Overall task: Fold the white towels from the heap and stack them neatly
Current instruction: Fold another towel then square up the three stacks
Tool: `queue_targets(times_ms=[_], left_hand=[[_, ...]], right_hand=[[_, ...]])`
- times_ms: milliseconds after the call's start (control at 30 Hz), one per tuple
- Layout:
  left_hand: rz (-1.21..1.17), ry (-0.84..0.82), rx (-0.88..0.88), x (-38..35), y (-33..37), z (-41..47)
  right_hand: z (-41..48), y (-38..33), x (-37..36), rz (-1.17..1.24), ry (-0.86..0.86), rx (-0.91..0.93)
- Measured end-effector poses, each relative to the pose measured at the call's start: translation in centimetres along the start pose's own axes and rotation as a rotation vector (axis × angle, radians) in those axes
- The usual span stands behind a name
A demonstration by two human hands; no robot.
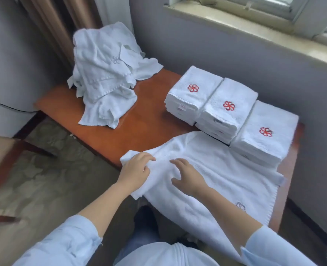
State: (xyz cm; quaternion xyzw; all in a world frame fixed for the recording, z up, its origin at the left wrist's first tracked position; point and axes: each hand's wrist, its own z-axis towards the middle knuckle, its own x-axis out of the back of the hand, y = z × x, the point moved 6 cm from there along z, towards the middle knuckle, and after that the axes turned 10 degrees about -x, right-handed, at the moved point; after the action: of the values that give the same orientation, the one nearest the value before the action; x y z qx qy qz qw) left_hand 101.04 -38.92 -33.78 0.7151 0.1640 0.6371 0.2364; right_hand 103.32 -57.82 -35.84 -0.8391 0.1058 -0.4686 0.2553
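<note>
A white towel [224,173] lies spread over the near right part of the wooden table [143,120], its near edge hanging off the front. My left hand [135,169] grips the towel's left edge, fingers curled into the cloth. My right hand [187,175] hovers over or rests on the towel beside it, fingers spread and bent. A heap of unfolded white towels [105,73] sits at the far left of the table. Three stacks of folded towels with red flower logos stand along the right: far [191,95], middle [224,112] and near [264,135].
A grey wall and a window sill [254,27] run behind the table. A brown curtain [57,25] hangs at the back left. A grey upholstered piece [5,70] stands at the left, and patterned carpet [59,169] covers the floor.
</note>
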Motion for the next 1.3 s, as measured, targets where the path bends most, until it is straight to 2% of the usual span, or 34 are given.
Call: queue_targets(times_ms=[133,300,500,633,767,833,900,967,1067,1200,1300], left_hand=[[-0.01,-0.011,0.15,1.4,-3.5,-3.1],[-0.08,-0.104,0.222,1.4,-6.4,-4.5],[-0.116,-0.237,0.207,1.0,-8.1,-3.0],[-0.177,-0.236,0.187,1.2,-9.2,-1.4],[-0.399,-0.152,0.2,2.4,-10.0,0.9],[-0.468,-0.162,0.113,3.0,-9.5,2.3],[-0.451,-0.217,0.058,3.1,-9.1,3.4],[-0.373,-0.257,0.086,3.1,-9.5,4.3],[-0.24,-0.26,0.038,3.5,-9.7,5.7],[-0.231,-0.106,0.032,5.4,-9.9,7.8],[-0.194,0.02,-0.06,7.6,-9.1,9.2]], right_hand=[[0.5,-4.5,-2.7,0.01,-0.108,0.159],[2.1,-6.8,-6.6,-0.346,-0.249,0.248],[3.4,-6.6,-7.3,-0.428,-0.102,0.204],[5.1,-7.9,-5.3,-0.208,-0.052,0.084],[8.2,-8.9,0.0,0.098,0.069,-0.052],[9.7,-9.4,2.4,0.227,0.109,-0.095],[10.9,-10.1,4.5,0.398,0.145,-0.118],[11.9,-10.8,6.0,0.528,0.178,-0.136],[13.1,-11.7,7.6,0.597,0.227,-0.149],[14.2,-12.3,9.7,0.608,0.365,-0.142],[14.7,-12.1,11.3,0.601,0.527,-0.192]])
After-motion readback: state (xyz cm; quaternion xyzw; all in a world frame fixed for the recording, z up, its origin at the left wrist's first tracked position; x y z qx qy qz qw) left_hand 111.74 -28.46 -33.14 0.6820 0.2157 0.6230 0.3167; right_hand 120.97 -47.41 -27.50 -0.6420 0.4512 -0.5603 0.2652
